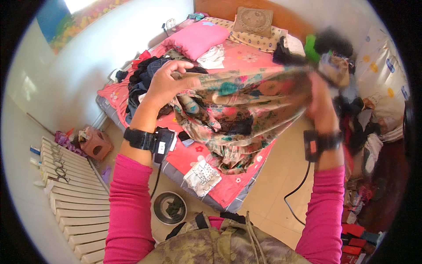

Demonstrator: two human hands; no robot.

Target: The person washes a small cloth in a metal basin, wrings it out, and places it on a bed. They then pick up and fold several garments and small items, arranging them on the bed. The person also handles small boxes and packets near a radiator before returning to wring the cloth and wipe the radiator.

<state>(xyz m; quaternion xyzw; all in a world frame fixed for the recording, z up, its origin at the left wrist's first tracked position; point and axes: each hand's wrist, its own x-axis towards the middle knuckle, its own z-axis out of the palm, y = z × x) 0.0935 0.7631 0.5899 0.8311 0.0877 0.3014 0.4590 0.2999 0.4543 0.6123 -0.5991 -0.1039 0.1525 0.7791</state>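
A thin floral cloth [246, 101], beige with green, pink and red flowers, stretches between my raised hands above the bed. Its lower part hangs in loose folds toward the bed's near end. My left hand [169, 83] has the cloth's left end; the thumb and forefinger stand apart, and the lower fingers grip it, partly out of sight. Blurred by motion, my right hand [318, 94] closes on the upper right end. The cloth is partly see-through, with dark shapes showing behind it.
Below lies a bed with a pink floral sheet [237, 191], a dark clothes pile [143, 79], a pink pillow [195, 39] and a folded white printed cloth [202, 177]. A metal basin [170, 208] sits on the floor. A radiator [74, 202] stands left; heaped clothes [365, 119] line the right.
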